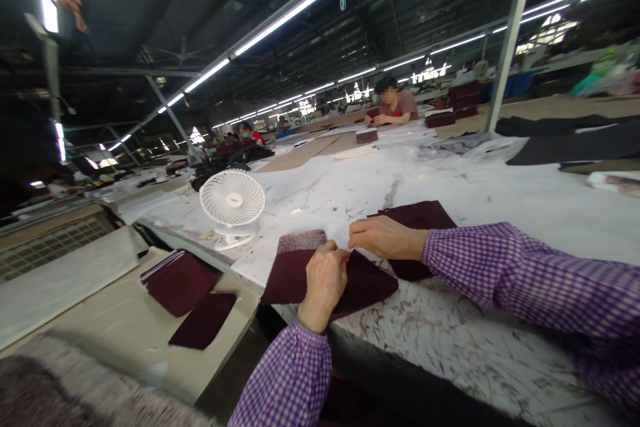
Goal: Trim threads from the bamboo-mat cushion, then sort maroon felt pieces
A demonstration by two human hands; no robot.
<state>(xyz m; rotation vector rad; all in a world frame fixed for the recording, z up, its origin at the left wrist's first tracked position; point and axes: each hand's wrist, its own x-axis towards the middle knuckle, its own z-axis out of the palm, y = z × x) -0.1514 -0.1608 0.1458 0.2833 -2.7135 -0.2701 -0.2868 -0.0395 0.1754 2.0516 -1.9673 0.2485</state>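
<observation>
Two sleeves with small purple and white checks are closest: the left sleeve (285, 373) at the bottom and the right sleeve (500, 273) coming in from the side. The left hand (325, 280) lies over a dark red cloth (287, 273), its fingers bent and its tips pinched on the far edge. The right hand (387, 238) has its fingers curled down, with the tips right by the left ones. I can't tell if they pinch the cloth too.

The cloth lies on the near edge of a big white table (500, 347), and one far corner is a speckled, paler pink-gray. Another dark red piece (425, 213) lies partly under the right hand and wrist. A white fan (233, 199) stands on the table, beyond the cloth to the left. On a tan table (115, 313) at the left sit a dark red pile (183, 283) and a smaller dark red bit (204, 321). Far across, a person (403, 107) leans over the table.
</observation>
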